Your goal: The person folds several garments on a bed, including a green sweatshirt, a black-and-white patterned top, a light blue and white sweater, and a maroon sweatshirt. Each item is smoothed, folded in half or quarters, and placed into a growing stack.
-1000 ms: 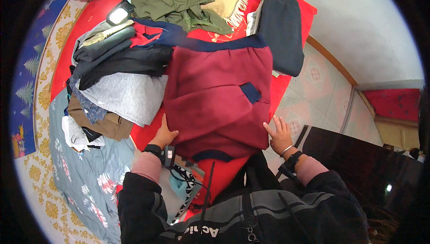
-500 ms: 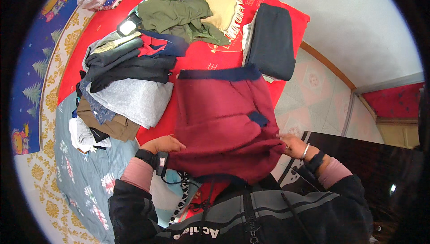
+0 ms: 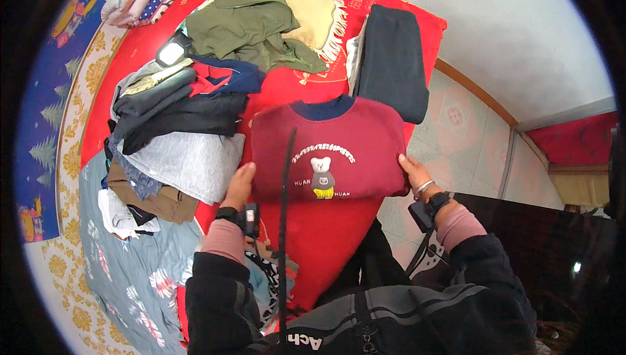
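A dark red sweatshirt, folded into a compact block, lies front side up on the red bedcover. Its navy collar faces away from me, and a white bear with pale lettering decorates the chest. At the near left corner, my left hand grips the edge with the thumb on the side and the other fingers mostly hidden. My right hand holds the opposite side edge, thumb on top and fingers partly underneath. A dark drawstring from my jacket hangs across the view in front of the sweatshirt.
Piled clothes in grey, black and brown lie to the left. Beyond them are an olive green jacket and a small lit lamp. Folded dark trousers rest at the bed's right edge. A dark glossy tabletop stands at right.
The sweatshirt has been turned over and folded smaller, so its printed front and collar now show. Both hands have moved to its sides, the left hand higher up.
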A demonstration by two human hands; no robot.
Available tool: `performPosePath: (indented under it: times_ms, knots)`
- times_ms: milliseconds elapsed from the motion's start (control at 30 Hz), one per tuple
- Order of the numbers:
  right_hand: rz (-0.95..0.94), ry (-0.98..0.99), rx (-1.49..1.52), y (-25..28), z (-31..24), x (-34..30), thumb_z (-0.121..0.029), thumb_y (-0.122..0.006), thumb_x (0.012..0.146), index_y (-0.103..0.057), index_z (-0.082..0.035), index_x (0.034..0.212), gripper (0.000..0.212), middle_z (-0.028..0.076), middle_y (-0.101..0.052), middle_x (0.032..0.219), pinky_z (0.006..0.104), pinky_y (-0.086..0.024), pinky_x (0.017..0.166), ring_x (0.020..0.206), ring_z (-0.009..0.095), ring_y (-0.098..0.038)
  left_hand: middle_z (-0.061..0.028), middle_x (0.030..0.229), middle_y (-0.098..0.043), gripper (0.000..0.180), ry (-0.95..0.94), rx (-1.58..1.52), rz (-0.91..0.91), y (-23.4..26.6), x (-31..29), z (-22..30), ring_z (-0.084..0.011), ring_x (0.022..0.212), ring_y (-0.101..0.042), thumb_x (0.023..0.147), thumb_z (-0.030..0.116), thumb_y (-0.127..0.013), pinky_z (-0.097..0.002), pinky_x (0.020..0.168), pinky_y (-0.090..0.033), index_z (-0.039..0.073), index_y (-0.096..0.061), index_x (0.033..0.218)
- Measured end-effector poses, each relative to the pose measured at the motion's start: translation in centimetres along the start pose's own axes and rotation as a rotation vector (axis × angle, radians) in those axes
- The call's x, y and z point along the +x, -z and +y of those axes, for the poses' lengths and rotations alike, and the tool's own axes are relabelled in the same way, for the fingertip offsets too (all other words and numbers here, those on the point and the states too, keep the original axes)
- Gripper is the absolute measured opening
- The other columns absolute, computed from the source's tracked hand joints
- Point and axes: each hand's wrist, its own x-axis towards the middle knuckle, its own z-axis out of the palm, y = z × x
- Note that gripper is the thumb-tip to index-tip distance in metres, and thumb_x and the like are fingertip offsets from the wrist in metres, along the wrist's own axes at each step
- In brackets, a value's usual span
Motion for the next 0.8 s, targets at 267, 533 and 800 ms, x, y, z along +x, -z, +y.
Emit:
performPosePath:
  times_ms: [267, 533, 800]
  knots:
    - [0.104, 0.018, -0.028, -0.5, 3.3, 1.1, -0.032, -0.066, 0.086, -0.054, 0.005, 0.115, 0.049, 0.013, -0.062, 0.106, 0.0318, -0.049, 0.081, 0.090, 0.019, -0.061, -0.0186, 0.118, -0.059, 0.062, -0.289, 0.323, 0.180, -3.5, 0.5, -1.2, -0.0264, 0.106, -0.058, 0.080, 0.031, -0.070, -0.0344, 0.090, -0.045, -0.006, -0.048, 0.125]
    - [0.140, 0.157, -0.223, -2.1, 1.6, -2.9, -0.023, -0.061, 0.089, -0.058, 0.003, 0.107, 0.032, 0.009, -0.064, 0.097, 0.0298, -0.049, 0.078, 0.085, 0.016, -0.060, -0.0178, 0.115, -0.061, 0.054, -0.329, 0.367, -0.153, 2.5, -3.3, -1.3, -0.0243, 0.105, -0.059, 0.081, 0.023, -0.068, -0.0347, 0.089, -0.046, -0.004, -0.047, 0.123]
    - [0.335, 0.954, -1.143, -8.8, 0.6, -4.9, -0.008, -0.065, 0.063, -0.052, -0.003, 0.121, 0.059, 0.019, -0.050, 0.123, 0.0496, -0.034, 0.100, 0.117, 0.041, -0.044, -0.0195, 0.131, -0.045, 0.069, -0.931, 1.099, 0.234, -3.4, -5.3, 0.1, -0.0352, 0.123, -0.041, 0.073, 0.026, -0.069, -0.0450, 0.102, -0.032, 0.008, -0.041, 0.134]
